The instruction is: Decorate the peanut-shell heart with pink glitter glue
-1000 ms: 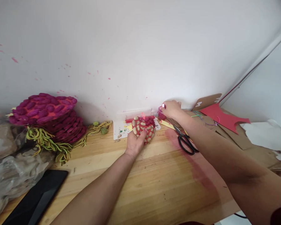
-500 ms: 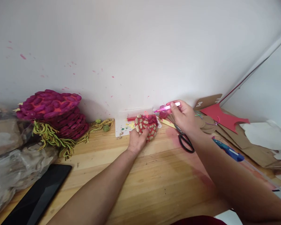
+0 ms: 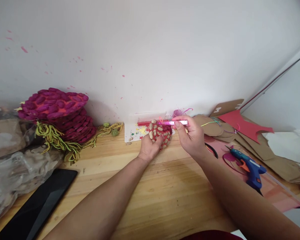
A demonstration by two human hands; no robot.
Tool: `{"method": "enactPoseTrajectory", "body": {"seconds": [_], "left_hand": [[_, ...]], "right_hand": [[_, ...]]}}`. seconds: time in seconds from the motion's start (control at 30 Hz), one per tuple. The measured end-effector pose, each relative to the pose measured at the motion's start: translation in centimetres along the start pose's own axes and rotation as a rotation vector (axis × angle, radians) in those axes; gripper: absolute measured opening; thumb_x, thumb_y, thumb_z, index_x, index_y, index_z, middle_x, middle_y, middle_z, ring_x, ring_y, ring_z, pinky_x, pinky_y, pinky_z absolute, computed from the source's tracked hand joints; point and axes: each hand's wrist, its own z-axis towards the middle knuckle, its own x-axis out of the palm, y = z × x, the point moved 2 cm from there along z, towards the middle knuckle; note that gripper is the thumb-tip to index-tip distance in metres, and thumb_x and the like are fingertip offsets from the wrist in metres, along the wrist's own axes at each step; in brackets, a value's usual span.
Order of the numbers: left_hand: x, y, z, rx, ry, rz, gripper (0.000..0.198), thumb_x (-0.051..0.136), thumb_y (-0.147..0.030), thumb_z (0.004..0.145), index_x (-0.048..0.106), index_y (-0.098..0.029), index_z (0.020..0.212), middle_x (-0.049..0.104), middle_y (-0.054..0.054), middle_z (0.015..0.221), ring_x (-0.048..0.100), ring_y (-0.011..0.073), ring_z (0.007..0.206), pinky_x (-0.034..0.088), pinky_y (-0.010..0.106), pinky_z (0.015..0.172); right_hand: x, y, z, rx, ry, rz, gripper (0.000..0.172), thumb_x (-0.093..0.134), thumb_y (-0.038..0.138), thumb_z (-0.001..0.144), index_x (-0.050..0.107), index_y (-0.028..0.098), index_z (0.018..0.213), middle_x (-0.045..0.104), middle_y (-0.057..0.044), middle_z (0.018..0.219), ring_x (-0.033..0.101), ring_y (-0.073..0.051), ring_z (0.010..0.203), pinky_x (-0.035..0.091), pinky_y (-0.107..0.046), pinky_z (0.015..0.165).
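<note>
My left hand (image 3: 148, 150) grips a small red heart-shaped piece (image 3: 160, 132) studded with pale peanut shells, holding it upright on the wooden table (image 3: 165, 196). My right hand (image 3: 191, 136) pinches a thin pink brush (image 3: 173, 123) and holds it level, its tip at the top of the heart piece. Behind the brush, by the wall, stands a small pink paint cup (image 3: 178, 113).
A stack of magenta shell-covered pieces (image 3: 56, 115) with yellow-green cords sits at the left. A dark tablet (image 3: 37, 206) and plastic bags (image 3: 17, 173) lie at the near left. A blue glue gun (image 3: 250, 166), black scissors (image 3: 213, 150), cardboard and red paper (image 3: 242, 125) lie at the right.
My right hand left the paint cup, lifted the pink brush and brought it left to the heart piece. My view shifted, so the glue gun came into sight.
</note>
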Motion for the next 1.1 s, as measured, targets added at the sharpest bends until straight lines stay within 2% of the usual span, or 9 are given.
{"method": "enactPoseTrajectory", "body": {"seconds": [0.23, 0.57, 0.77, 0.93, 1.1], "left_hand": [[0.0, -0.4, -0.2, -0.001, -0.002, 0.046, 0.023, 0.065, -0.028, 0.083, 0.078, -0.017, 0.099, 0.082, 0.006, 0.097, 0.075, 0.0256, 0.093, 0.058, 0.036, 0.090], [0.0, 0.7, 0.0, -0.051, -0.019, -0.042, 0.022, 0.068, -0.032, 0.082, 0.078, -0.019, 0.097, 0.081, 0.007, 0.099, 0.075, 0.0269, 0.097, 0.059, 0.039, 0.094], [0.0, 0.6, 0.0, -0.008, -0.008, -0.001, 0.022, 0.067, -0.031, 0.082, 0.078, -0.020, 0.097, 0.082, 0.006, 0.097, 0.076, 0.0267, 0.094, 0.059, 0.038, 0.092], [0.1, 0.7, 0.0, -0.009, 0.006, -0.005, 0.024, 0.066, -0.030, 0.081, 0.078, -0.019, 0.099, 0.081, 0.006, 0.100, 0.075, 0.0269, 0.096, 0.058, 0.039, 0.095], [0.0, 0.4, 0.0, -0.018, -0.011, -0.022, 0.024, 0.067, -0.029, 0.080, 0.078, -0.019, 0.099, 0.081, 0.007, 0.100, 0.075, 0.0279, 0.097, 0.058, 0.040, 0.095]], "right_hand": [[-0.2, 0.3, -0.2, -0.061, 0.021, -0.082, 0.018, 0.056, 0.037, 0.101, 0.069, 0.025, 0.107, 0.077, -0.006, 0.108, 0.072, -0.022, 0.100, 0.055, -0.039, 0.088], [-0.4, 0.3, -0.1, -0.070, 0.024, -0.160, 0.017, 0.055, 0.034, 0.100, 0.068, 0.025, 0.104, 0.078, -0.005, 0.104, 0.072, -0.022, 0.091, 0.054, -0.040, 0.086], [-0.3, 0.2, -0.2, -0.050, 0.024, -0.080, 0.020, 0.055, 0.038, 0.101, 0.069, 0.025, 0.105, 0.077, -0.005, 0.104, 0.073, -0.020, 0.086, 0.056, -0.037, 0.082], [-0.4, 0.3, -0.1, -0.072, 0.026, -0.153, 0.017, 0.055, 0.035, 0.100, 0.069, 0.025, 0.103, 0.077, -0.005, 0.100, 0.072, -0.021, 0.091, 0.054, -0.038, 0.085], [-0.4, 0.0, -0.1, -0.040, 0.010, -0.068, 0.017, 0.056, 0.035, 0.100, 0.067, 0.023, 0.105, 0.077, -0.005, 0.101, 0.073, -0.019, 0.082, 0.056, -0.035, 0.079]]}}
